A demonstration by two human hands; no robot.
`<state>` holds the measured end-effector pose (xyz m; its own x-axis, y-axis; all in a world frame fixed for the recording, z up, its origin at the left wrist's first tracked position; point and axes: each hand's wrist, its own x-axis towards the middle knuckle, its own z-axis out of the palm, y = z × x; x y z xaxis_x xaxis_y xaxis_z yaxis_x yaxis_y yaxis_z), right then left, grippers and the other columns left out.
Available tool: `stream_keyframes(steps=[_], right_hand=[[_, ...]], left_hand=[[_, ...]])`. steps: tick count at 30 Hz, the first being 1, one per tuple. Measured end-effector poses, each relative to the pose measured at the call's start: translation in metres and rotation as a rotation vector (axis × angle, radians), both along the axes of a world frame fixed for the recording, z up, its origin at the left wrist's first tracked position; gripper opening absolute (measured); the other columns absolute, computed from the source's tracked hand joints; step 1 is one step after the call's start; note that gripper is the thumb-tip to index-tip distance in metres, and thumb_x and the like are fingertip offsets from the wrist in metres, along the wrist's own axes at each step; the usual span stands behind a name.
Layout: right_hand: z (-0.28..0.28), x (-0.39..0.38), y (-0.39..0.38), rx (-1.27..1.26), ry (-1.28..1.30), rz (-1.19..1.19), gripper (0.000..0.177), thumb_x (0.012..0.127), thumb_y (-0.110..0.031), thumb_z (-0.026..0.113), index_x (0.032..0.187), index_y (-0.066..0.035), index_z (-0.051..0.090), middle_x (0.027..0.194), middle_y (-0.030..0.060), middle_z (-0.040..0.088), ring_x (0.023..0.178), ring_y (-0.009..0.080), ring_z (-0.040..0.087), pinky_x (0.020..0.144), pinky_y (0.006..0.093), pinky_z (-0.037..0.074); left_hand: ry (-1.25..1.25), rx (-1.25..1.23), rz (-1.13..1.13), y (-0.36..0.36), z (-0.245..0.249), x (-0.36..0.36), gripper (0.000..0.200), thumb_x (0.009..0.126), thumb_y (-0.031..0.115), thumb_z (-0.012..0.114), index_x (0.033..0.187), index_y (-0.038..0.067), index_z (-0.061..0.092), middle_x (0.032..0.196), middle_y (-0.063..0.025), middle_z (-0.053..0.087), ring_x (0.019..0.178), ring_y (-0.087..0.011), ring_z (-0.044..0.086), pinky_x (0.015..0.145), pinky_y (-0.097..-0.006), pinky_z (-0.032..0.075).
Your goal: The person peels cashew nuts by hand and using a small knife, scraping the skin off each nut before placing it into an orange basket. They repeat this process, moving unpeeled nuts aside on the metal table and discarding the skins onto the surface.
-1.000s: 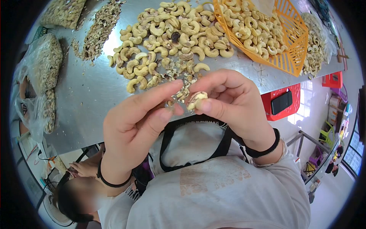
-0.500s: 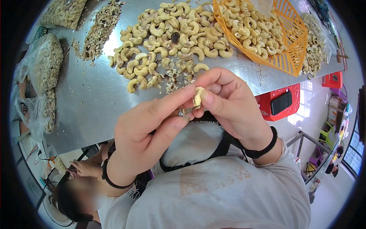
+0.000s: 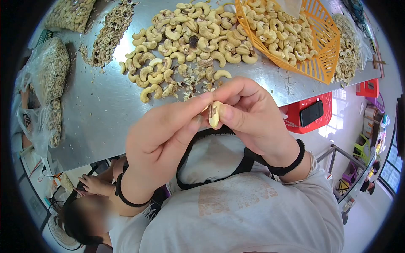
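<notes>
Between the thumb and fingers of my right hand (image 3: 253, 110) is a single cashew nut (image 3: 214, 114), pale cream with a strip of brown skin on it. My left hand (image 3: 162, 128) is closed at the nut's left side, its fingertips touching or almost touching it. The small knife seen in this hand a moment earlier is hidden behind my fingers now. Just beyond my hands, a heap of cashews (image 3: 190, 29) with patchy brown skin covers the metal table (image 3: 101, 126). Skin flakes and crumbs (image 3: 192, 80) lie at the heap's near edge.
An orange basket (image 3: 329, 50) of pale cashews stands at the back right, beside a pile of broken pieces (image 3: 346, 46). Skin scraps (image 3: 110, 36) and filled plastic bags (image 3: 52, 67) lie left. A phone (image 3: 311, 112) rests on a red stool (image 3: 295, 122). Another person (image 3: 90, 215) sits at lower left.
The cashew has been turned and lowered slightly, showing its brown strip. My left fingers have shifted, and the knife blade has gone out of sight. The other person's hand has moved slightly.
</notes>
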<state>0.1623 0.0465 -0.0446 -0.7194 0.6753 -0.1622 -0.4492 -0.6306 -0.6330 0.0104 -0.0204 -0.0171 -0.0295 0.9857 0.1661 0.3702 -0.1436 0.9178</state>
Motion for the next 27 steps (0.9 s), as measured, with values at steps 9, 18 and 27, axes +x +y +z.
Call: stream_keyframes(steps=[9, 18, 27], right_hand=[[-0.001, 0.0, 0.002, -0.068, 0.066, 0.028, 0.018, 0.079, -0.005, 0.053, 0.095, 0.0, 0.052, 0.087, 0.0091, 0.058, 0.078, 0.013, 0.056, 0.07, 0.0247, 0.047], [-0.002, 0.002, 0.003, -0.071, 0.042, 0.058, 0.018, 0.079, -0.007, 0.054, 0.094, 0.002, 0.052, 0.083, 0.0096, 0.058, 0.075, 0.014, 0.057, 0.07, 0.0253, 0.047], [-0.002, 0.002, 0.001, -0.016, -0.017, -0.003, 0.016, 0.078, -0.006, 0.055, 0.092, 0.001, 0.052, 0.083, 0.0097, 0.058, 0.075, 0.0139, 0.057, 0.069, 0.0256, 0.048]], left_hand=[[0.004, 0.073, -0.103, 0.005, 0.005, -0.002, 0.032, 0.074, -0.002, 0.052, 0.106, 0.001, 0.052, 0.083, -0.01, 0.059, 0.069, -0.018, 0.057, 0.06, -0.0231, 0.043], [0.05, 0.061, -0.14, 0.004, 0.006, -0.002, 0.036, 0.073, -0.001, 0.055, 0.108, 0.002, 0.051, 0.08, -0.0094, 0.06, 0.066, -0.0177, 0.058, 0.059, -0.0237, 0.044], [0.164, 0.185, -0.091, 0.003, -0.004, 0.001, 0.033, 0.073, -0.004, 0.052, 0.106, 0.001, 0.052, 0.08, -0.0096, 0.06, 0.065, -0.0173, 0.057, 0.058, -0.0237, 0.044]])
